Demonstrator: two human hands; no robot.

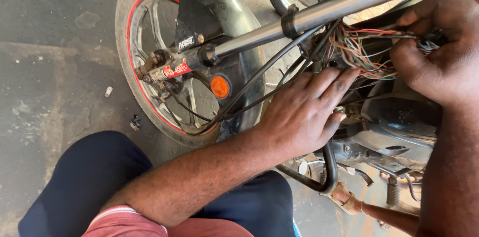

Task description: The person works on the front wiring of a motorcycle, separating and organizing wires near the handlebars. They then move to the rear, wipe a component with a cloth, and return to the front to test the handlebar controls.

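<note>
A tangle of thin coloured wires [361, 50] spills from the front of a motorcycle, just under its chrome fork tube [344, 2]. My right hand [439, 50] is at the upper right, its fingers pinched on a strand and connector of this wiring. My left hand [304, 112] reaches in from below with fingers together, the fingertips touching the lower edge of the wire bundle and the frame there. It grips nothing that I can see.
The front wheel [144, 57] with a red rim stripe, black mudguard [219, 2] and orange reflector [219, 87] lies to the left. Black cables [269, 75] run from wheel to wiring. The engine casing [394, 132] sits below the hands. Small debris [134, 122] lies on the concrete floor.
</note>
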